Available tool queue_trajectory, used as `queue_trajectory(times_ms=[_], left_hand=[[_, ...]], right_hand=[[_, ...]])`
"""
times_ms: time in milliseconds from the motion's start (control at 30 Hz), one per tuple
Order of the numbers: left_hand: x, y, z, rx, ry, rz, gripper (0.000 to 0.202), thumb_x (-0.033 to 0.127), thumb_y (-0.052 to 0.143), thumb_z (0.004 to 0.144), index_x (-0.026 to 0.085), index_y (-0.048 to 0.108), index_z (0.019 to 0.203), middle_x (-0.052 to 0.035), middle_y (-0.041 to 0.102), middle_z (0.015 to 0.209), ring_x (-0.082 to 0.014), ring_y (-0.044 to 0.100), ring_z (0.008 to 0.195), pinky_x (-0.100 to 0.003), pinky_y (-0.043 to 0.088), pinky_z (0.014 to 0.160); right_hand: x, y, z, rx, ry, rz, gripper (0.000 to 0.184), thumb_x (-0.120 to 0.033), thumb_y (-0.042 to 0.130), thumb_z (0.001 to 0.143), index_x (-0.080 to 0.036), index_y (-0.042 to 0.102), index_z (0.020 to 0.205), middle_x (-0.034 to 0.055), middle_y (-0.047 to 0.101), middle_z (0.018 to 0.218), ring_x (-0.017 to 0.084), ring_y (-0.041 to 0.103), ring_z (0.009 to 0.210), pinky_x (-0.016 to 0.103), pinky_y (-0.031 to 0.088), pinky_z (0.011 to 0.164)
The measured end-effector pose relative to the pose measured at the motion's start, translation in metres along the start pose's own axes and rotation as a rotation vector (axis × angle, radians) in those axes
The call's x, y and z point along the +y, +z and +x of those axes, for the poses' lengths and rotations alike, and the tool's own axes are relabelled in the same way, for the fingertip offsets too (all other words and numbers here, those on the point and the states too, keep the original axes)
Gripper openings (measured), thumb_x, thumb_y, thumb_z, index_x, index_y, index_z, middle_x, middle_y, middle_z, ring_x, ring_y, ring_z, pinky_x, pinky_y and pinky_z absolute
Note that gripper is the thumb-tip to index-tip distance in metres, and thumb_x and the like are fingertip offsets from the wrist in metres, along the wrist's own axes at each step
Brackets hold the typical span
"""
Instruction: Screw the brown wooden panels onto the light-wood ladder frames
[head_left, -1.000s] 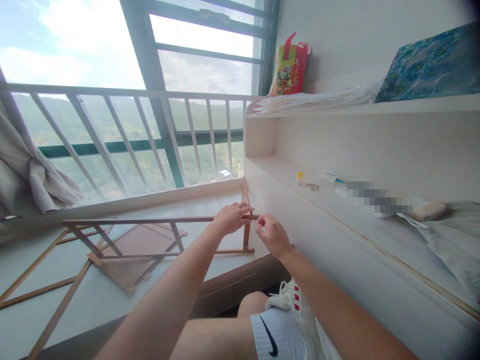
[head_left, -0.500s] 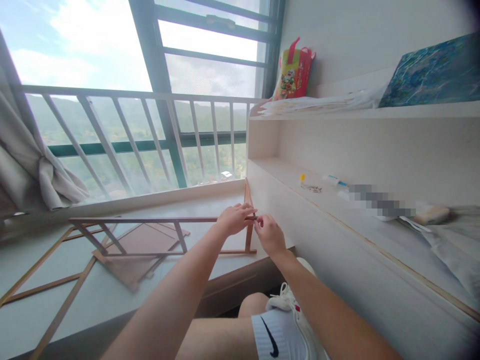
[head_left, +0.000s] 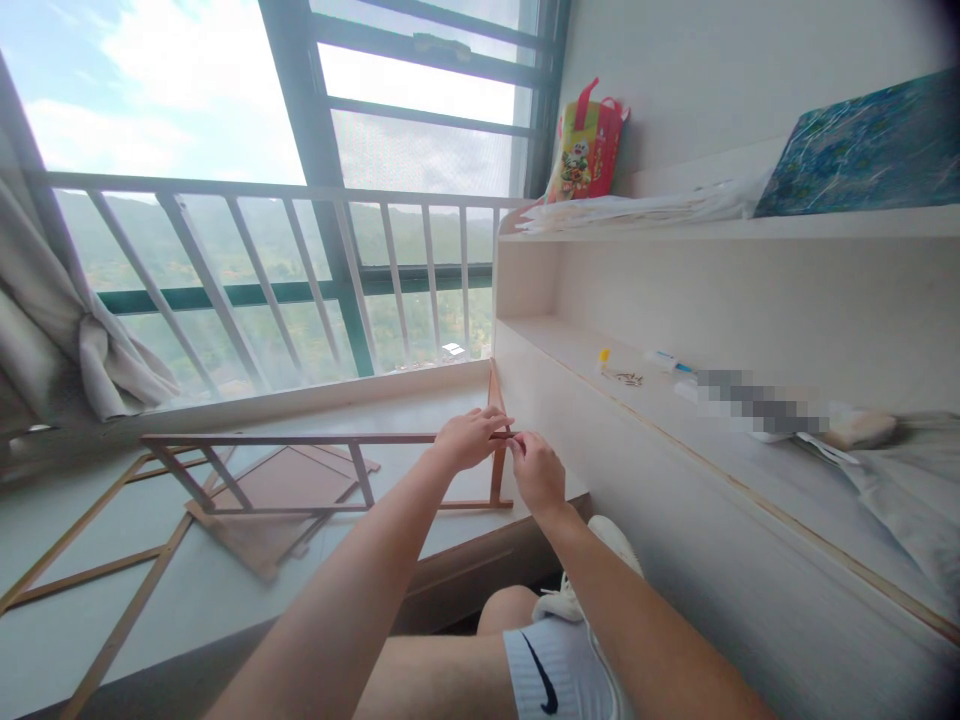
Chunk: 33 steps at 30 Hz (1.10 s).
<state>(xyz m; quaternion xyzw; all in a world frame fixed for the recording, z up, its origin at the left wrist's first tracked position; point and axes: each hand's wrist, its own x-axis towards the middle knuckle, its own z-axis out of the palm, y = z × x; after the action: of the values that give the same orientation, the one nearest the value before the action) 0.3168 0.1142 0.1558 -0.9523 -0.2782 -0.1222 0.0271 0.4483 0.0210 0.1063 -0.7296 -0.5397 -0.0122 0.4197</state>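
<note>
On the window ledge (head_left: pixel 225 590), a wooden frame (head_left: pixel 315 470) stands upright. The left hand (head_left: pixel 469 440) grips its top rail at the right corner, fingers closed around it. The right hand (head_left: pixel 536 472) pinches the same corner, fingers pressed together.

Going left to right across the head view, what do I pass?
Curtain → wooden frame → left hand, its grip on the frame's top rail → right hand at the rail's end → small yellow-capped item → blue patterned board.
</note>
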Motion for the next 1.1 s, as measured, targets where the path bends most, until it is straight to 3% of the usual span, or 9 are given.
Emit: queue_trajectory(times_ms=[233,400,500,600,700,867,1100], left_hand=[[-0.002,0.000,0.001,-0.018,0.016,0.017,0.042,0.045,0.044,0.096,0.040,0.044,0.137,0.0022,0.052,0.136,-0.0209,0.055,0.115,-0.031,0.051,0.085],[-0.002,-0.001,0.001,-0.040,0.020,0.019,0.044,0.044,0.045,0.095,0.040,0.042,0.139,0.0025,0.049,0.139,-0.0208,0.055,0.116,-0.031,0.051,0.085],[0.000,-0.002,0.001,-0.041,0.010,0.029,0.044,0.043,0.044,0.095,0.040,0.042,0.139,0.0026,0.050,0.138,-0.0209,0.054,0.116,-0.032,0.051,0.086],[0.001,-0.003,0.000,-0.042,-0.002,0.032,0.043,0.043,0.044,0.095,0.039,0.044,0.138,0.0015,0.050,0.138,-0.0214,0.054,0.116,-0.032,0.050,0.087],[0.003,-0.004,0.000,-0.037,-0.005,0.023,0.043,0.044,0.046,0.094,0.037,0.046,0.137,0.0008,0.050,0.138,-0.0227,0.054,0.116,-0.034,0.051,0.087],[0.004,-0.006,0.000,-0.036,-0.017,0.008,0.043,0.041,0.047,0.094,0.037,0.046,0.137,0.0002,0.050,0.138,-0.0225,0.055,0.116,-0.033,0.050,0.087],[0.003,-0.005,0.000,-0.030,0.002,0.008,0.045,0.036,0.050,0.092,0.037,0.046,0.137,0.0002,0.051,0.138,-0.0209,0.056,0.114,-0.031,0.050,0.087]], right_hand=[[-0.001,0.016,-0.003,0.043,0.156,0.334,0.028,-0.034,0.041,0.093,-0.021,0.065,0.086,0.0052,0.071,0.082,0.020,0.060,0.075,0.029,0.039,0.069],[-0.005,0.018,-0.002,0.033,0.206,0.489,0.028,-0.037,0.047,0.088,-0.021,0.066,0.077,0.0042,0.069,0.077,0.019,0.058,0.073,0.028,0.038,0.066],[-0.011,0.020,-0.001,0.011,0.421,0.816,0.024,-0.036,0.057,0.082,-0.019,0.062,0.066,0.0019,0.061,0.064,0.015,0.050,0.060,0.026,0.033,0.054],[-0.017,0.022,-0.001,-0.058,0.635,1.089,0.023,-0.035,0.059,0.080,-0.019,0.055,0.064,-0.0045,0.046,0.050,0.009,0.033,0.041,0.024,0.021,0.041],[-0.020,0.019,-0.001,-0.138,0.718,1.187,0.023,-0.036,0.057,0.082,-0.019,0.053,0.068,-0.0084,0.037,0.048,0.005,0.020,0.034,0.023,0.011,0.035],[-0.020,0.009,0.001,-0.267,0.835,1.356,0.021,-0.035,0.059,0.084,-0.018,0.052,0.073,-0.0097,0.037,0.050,0.003,0.017,0.032,0.019,0.007,0.032],[-0.015,-0.003,0.010,-0.541,0.925,1.590,0.019,-0.019,0.042,0.093,-0.016,0.052,0.078,-0.0094,0.034,0.051,0.004,0.018,0.033,0.019,0.012,0.033]])
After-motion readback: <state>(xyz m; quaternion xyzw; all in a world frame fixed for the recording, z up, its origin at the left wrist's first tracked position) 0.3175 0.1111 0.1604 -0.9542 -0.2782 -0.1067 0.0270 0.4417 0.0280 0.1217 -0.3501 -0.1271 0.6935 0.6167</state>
